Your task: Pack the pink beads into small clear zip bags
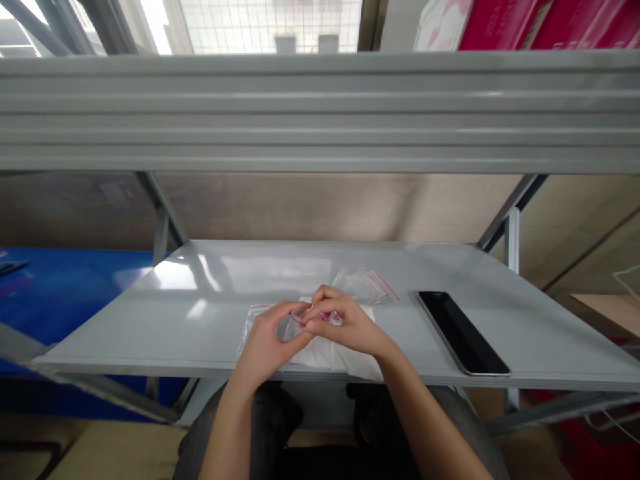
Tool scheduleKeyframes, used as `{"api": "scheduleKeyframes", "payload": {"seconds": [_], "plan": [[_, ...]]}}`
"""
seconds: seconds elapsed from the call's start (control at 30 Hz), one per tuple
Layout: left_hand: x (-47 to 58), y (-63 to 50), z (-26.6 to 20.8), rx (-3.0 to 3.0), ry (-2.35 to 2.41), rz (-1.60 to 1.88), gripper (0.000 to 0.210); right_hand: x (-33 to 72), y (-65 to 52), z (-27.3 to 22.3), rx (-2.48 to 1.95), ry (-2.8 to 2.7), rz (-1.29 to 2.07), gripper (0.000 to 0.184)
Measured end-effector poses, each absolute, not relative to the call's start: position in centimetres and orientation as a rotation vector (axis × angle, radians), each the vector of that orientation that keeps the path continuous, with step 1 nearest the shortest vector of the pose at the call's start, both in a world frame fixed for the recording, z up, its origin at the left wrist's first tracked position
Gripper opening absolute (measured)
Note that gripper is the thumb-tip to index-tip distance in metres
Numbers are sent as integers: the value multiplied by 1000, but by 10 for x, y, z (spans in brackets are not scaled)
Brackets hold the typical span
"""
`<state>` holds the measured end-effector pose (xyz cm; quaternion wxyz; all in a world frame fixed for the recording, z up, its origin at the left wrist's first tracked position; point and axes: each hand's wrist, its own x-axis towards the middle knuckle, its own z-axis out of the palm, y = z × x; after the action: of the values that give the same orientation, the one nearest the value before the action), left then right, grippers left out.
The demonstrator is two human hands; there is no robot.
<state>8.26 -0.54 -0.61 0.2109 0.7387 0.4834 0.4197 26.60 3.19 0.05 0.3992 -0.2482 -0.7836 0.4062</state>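
Note:
Near the front edge of the table, my left hand (267,340) curls its thumb and fingers around a small clear zip bag (295,327) with a red seal line. Close against it, my right hand (350,323) has its fingers bent and pinched at the same bag's edge. Small red-pink bits (331,317) show between the right fingers; their kind is too small to make out. A white tissue or cloth (345,360) lies under both hands. One clear bag (250,323) is beside my left hand, and other red-edged clear zip bags (367,285) lie just beyond my right hand.
A dark-screened tablet or large phone (463,333) rests on the grey table (150,333) at the right. A grey ribbed shelf beam (320,113) crosses above, with dark red boxes (500,23) on top. A blue surface (65,293) stands at the left.

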Motion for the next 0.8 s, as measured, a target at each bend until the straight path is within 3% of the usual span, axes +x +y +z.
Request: {"api": "scheduleKeyframes", "payload": {"seconds": [0.23, 0.5, 0.8], "plan": [[80, -5, -7, 1945, 1252, 1207, 32, 265, 29, 3, -654, -1948, 939, 13], [70, -7, -7, 1421, 1169, 1462, 18, 269, 25, 11, -713, -1845, 987, 13], [74, -8, -7, 1358, 1138, 1752, 15, 260, 18, 10, -658, -1699, 1020, 22]]}}
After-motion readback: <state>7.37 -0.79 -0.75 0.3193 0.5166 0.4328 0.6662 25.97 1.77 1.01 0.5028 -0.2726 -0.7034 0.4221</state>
